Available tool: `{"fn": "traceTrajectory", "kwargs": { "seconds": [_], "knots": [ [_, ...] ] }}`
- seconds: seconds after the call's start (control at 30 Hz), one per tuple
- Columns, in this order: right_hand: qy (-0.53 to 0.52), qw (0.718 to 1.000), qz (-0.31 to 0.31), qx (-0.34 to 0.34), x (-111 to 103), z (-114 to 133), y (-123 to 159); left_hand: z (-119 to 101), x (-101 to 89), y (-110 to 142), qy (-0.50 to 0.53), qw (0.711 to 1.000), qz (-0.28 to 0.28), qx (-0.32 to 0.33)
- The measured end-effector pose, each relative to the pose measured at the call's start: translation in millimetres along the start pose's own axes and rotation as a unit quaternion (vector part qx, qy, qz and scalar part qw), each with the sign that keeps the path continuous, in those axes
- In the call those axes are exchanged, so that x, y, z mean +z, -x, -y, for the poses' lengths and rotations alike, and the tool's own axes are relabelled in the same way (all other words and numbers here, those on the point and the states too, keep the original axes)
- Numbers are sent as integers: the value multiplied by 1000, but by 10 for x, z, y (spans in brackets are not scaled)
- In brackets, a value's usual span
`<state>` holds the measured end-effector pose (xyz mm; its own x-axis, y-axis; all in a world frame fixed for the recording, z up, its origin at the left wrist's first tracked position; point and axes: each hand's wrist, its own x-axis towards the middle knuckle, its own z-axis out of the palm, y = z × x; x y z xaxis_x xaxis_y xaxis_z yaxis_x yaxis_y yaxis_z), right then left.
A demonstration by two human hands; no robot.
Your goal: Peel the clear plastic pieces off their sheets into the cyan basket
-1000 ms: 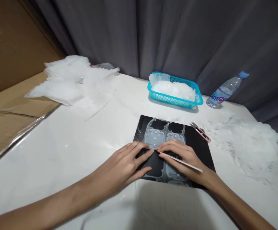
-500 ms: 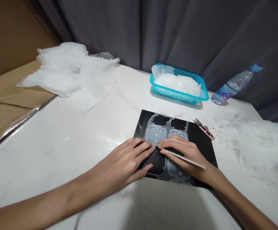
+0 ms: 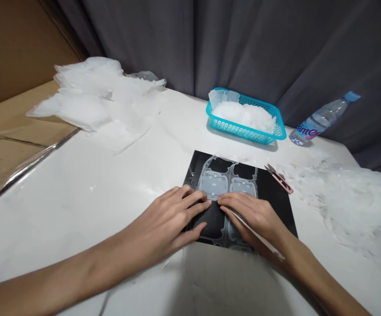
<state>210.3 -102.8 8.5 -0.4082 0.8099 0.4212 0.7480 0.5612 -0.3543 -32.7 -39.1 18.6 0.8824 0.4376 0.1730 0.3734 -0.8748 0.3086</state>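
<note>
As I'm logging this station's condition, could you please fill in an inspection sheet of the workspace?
Surface: white table bearing a black mat.
Job's things: translucent sheet on the mat; thin white tool.
Clutter: scissors at the mat's far right corner; blue basket of white pieces; bottle; whitish heaps left and right.
Hands: left hand, fingertips at the sheet; right hand holds the tool.
Cables: thin dark line by the left forearm, cannot tell what.
Surroundings: grey curtain behind; cardboard left.

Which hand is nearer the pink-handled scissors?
Right. The right hand is over the black mat, left of the scissors and closer to the camera; the left hand lies farther left, across the mat's left edge.
</note>
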Motion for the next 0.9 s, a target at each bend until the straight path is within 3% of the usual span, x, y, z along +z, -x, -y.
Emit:
{"fn": "traceTrajectory", "kwargs": {
  "seconds": [0.33,0.47,0.63,0.9],
  "knots": [
    [-14,999,-27,-20,64,-51,5,9,11,-15,-1,1000,-6,-1],
    [51,997,-34,-44,122,-26,19,4,36,-5,-23,999,-22,11],
    [142,987,20,-75,119,-4,142,3,60,-5,-32,999,-33,10],
    [122,991,6,-44,174,-33,141,10,63,10,-18,1000,-19,2]
  ]
}}
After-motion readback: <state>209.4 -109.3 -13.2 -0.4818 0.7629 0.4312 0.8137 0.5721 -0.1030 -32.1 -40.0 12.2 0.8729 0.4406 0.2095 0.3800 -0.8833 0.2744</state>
